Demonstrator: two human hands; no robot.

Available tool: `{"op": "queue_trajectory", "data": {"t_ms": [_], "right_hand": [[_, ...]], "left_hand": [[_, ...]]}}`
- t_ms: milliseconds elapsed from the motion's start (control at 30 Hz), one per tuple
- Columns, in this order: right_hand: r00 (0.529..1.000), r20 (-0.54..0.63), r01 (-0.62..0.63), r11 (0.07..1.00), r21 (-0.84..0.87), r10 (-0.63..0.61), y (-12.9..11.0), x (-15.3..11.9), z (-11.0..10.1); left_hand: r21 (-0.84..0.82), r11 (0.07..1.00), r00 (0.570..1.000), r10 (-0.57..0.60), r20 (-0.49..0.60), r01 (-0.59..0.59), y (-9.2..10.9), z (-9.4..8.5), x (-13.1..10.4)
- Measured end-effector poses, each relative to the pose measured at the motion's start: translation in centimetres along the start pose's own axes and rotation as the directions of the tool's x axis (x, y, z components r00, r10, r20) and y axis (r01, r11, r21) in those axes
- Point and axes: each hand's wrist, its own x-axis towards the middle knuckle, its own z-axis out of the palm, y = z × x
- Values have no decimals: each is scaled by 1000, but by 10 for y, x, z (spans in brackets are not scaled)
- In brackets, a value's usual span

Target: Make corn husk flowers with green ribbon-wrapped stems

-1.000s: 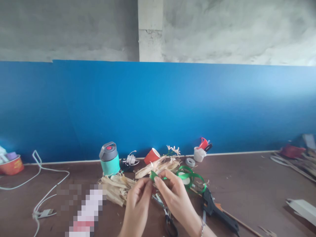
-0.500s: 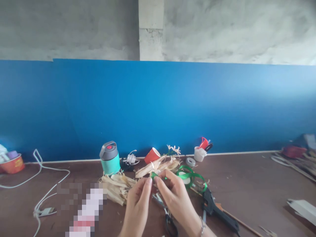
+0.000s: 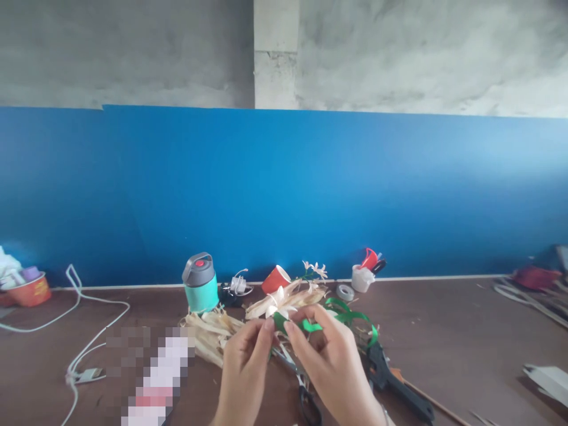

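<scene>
Between my hands is a green ribbon (image 3: 280,322), right below a small white flower-like piece (image 3: 276,303) with pointed petals. My left hand (image 3: 247,361) pinches the ribbon's left end by the flower's base; whether it also grips a stem is hidden. With thumb and fingertips, my right hand (image 3: 331,349) is closed on the ribbon just to the right. From there the ribbon runs behind my right fingers to loose green loops (image 3: 355,316) on the table. Scissors (image 3: 306,396) with black handles lie beneath my hands.
Pale dried husks (image 3: 208,337) lie left of my hands, more behind them. A black glue gun (image 3: 394,378) rests at right. Along the blue partition (image 3: 284,195) stand a teal flask (image 3: 202,293), a tipped orange cup (image 3: 275,280), a tape roll (image 3: 345,292) and a white cup (image 3: 361,279).
My right hand has shifted slightly right, baring more of the green ribbon between the hands. The white petals now show more clearly above it. The view has swung slightly left.
</scene>
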Motion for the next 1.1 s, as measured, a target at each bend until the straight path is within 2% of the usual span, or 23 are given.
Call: {"op": "queue_trajectory", "data": {"t_ms": [167, 400, 833, 1100], "right_hand": [[987, -89, 136, 991, 0, -135, -2, 4, 2], [997, -57, 59, 990, 128, -52, 3, 10, 4], [996, -70, 59, 987, 151, -49, 5, 10, 5], [998, -61, 41, 987, 156, -32, 5, 10, 4]], "left_hand": [[44, 999, 999, 7, 40, -9, 1, 2, -1], [76, 997, 995, 21, 102, -29, -5, 2, -3], [94, 993, 992, 64, 111, -75, -6, 1, -4], [72, 997, 991, 23, 134, -33, -9, 0, -1]]}}
